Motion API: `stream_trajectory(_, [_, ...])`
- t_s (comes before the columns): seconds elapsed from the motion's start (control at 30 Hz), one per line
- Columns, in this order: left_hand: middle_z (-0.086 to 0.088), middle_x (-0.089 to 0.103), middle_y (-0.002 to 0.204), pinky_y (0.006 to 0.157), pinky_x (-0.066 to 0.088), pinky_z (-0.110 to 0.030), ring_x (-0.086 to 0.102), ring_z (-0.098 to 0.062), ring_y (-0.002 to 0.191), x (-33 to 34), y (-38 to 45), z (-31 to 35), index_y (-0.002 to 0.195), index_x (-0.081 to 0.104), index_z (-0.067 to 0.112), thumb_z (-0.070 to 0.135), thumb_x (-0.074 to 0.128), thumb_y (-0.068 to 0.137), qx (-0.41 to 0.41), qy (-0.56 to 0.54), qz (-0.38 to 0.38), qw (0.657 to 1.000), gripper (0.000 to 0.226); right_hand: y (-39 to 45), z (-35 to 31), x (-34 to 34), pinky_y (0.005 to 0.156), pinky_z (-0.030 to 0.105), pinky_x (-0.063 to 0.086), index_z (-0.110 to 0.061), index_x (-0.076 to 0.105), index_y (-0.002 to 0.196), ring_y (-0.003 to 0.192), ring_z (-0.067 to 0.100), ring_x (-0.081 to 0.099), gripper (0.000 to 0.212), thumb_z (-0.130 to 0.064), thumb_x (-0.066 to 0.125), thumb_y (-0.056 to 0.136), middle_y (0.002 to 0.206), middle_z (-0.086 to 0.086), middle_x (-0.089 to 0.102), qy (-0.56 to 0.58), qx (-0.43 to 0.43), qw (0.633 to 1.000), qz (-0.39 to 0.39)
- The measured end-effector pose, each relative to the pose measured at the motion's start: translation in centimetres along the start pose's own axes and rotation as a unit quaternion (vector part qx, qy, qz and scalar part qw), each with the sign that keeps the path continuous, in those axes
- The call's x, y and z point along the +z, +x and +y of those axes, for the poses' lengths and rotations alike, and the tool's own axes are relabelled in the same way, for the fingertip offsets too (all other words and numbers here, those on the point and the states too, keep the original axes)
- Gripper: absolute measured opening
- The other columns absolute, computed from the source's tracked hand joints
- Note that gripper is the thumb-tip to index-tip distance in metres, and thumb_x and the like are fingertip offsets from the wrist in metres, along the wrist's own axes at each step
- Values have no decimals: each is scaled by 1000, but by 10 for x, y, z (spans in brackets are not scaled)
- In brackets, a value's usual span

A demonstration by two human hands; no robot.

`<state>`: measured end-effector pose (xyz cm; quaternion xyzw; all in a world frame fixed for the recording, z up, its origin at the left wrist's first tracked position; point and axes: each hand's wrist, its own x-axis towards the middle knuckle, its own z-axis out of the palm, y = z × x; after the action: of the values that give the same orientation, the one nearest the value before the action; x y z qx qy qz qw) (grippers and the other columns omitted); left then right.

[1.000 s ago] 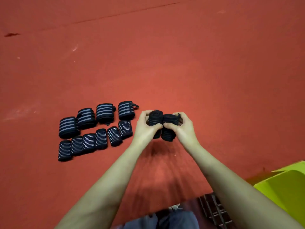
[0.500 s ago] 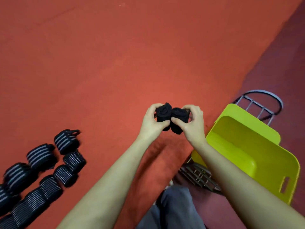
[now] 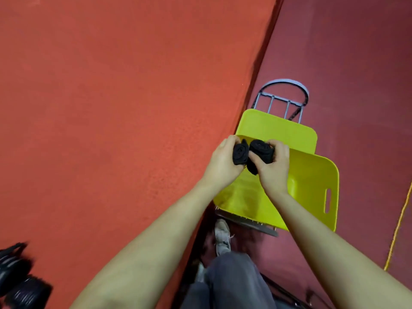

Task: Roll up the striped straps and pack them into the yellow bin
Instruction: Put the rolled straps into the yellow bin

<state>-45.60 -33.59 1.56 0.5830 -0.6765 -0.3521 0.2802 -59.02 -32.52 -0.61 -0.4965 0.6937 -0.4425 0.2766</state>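
Observation:
Two rolled black straps, seen end-on, are held side by side above the yellow bin point(image 3: 312, 172). My left hand point(image 3: 223, 163) grips the left roll point(image 3: 240, 152). My right hand point(image 3: 273, 168) grips the right roll point(image 3: 263, 150). The two rolls touch each other over the bin's near left corner. The bin looks empty inside and sits on a metal chair beside the red table point(image 3: 111, 108). More rolled striped straps point(image 3: 20, 282) lie blurred at the bottom left on the table.
The grey metal chair back point(image 3: 285, 94) rises behind the bin. My leg in grey trousers point(image 3: 231, 282) and a white shoe point(image 3: 221, 237) are below. A yellow cord point(image 3: 399, 228) runs along the dark red floor at the right.
Both hands have carried the two rolls rightward from over the table to above the yellow bin. The view swung right, so the row of rolled straps slid to the bottom left.

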Motion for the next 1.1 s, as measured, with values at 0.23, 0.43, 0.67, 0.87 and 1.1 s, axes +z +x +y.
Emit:
stream_trajectory(0.23, [-10,51,119,78,46,-48,56,-36,105,92,17,-32,118,40,9,7,60,86,-180,89,-51,978,39,16,92,23,67,4,36,-8,59,103,76,10,47,40,-3,78,69,101,4,50,-41,105,992,-52])
stream_trajectory(0.43, [-10,44,126,80,45,-45,54,-33,109,135,27,-66,121,39,8,5,52,90,-266,34,-16,963,34,22,145,50,70,1,36,-4,59,106,78,-3,48,38,-1,76,72,103,5,52,-39,156,984,-74])
stream_trajectory(0.67, [-9,26,140,79,47,-39,53,-32,109,151,45,-87,146,22,13,17,44,98,-271,66,-16,960,53,36,165,78,75,20,41,-4,59,111,88,19,57,40,-15,76,77,103,11,60,-47,188,979,-70])
stream_trajectory(0.87, [-7,32,140,87,48,-40,50,-28,117,151,44,-93,144,26,14,16,44,99,-249,32,-7,968,49,34,164,75,76,2,35,1,55,114,87,12,48,41,-7,74,79,104,8,52,-49,167,983,-61])
stream_trajectory(1.1, [-3,24,150,93,42,-40,44,-27,126,145,45,-91,147,17,16,16,43,98,-272,24,-27,962,55,38,166,78,97,41,42,-3,53,118,111,32,52,51,-17,77,75,116,16,57,-85,193,972,-107])
